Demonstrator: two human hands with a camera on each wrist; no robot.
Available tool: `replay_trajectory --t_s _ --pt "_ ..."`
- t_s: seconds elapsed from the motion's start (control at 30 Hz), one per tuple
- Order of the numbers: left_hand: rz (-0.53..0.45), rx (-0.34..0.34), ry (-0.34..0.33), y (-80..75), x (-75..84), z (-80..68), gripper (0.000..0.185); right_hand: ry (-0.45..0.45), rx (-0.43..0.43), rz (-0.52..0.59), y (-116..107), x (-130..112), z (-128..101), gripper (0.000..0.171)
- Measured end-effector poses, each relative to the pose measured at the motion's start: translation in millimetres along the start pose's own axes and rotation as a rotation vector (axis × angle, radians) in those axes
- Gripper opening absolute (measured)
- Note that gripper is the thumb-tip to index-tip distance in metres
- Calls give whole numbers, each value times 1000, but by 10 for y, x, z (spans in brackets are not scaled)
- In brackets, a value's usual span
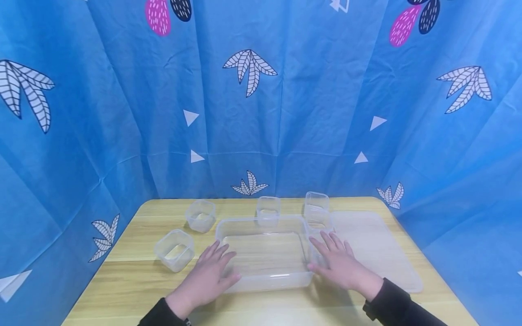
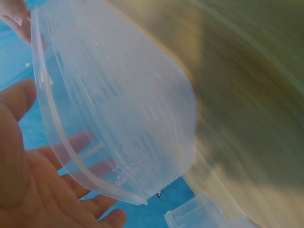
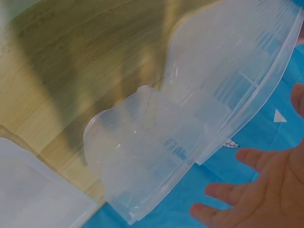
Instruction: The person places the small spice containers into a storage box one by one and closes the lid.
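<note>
With the large clear tray (image 1: pixel 267 253) sitting mid-surface (image 1: pixel 134 290), the left hand (image 1: pixel 208 276) and right hand (image 1: pixel 340 262) lay flat-fingered against its two short walls, holding nothing, so an even squeeze low on both sides seemed the steadiest way to lift it.
</note>
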State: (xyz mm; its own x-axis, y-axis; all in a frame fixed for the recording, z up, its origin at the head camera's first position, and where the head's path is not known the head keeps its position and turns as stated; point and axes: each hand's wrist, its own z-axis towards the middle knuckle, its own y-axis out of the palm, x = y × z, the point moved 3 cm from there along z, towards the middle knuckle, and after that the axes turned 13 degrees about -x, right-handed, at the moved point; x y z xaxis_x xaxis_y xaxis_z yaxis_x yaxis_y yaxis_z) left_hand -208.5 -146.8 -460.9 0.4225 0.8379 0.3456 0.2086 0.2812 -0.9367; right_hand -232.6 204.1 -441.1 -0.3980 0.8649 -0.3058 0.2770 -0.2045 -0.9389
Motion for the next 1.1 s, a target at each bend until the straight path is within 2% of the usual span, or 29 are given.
replay_trajectory --t_s 0.33,0.47,0.73,1.1 --pt "13 66 92 -6 87 -21 49 -13 -7 10 15 -53 0 79" --pt "21 68 110 1 95 -24 40 -19 -17 13 23 -91 -2 79" --pt "24 68 108 23 90 -26 35 -37 -43 13 66 -148 9 77" --pt "2 84 149 24 138 -60 37 -51 -49 0 139 -148 25 77"
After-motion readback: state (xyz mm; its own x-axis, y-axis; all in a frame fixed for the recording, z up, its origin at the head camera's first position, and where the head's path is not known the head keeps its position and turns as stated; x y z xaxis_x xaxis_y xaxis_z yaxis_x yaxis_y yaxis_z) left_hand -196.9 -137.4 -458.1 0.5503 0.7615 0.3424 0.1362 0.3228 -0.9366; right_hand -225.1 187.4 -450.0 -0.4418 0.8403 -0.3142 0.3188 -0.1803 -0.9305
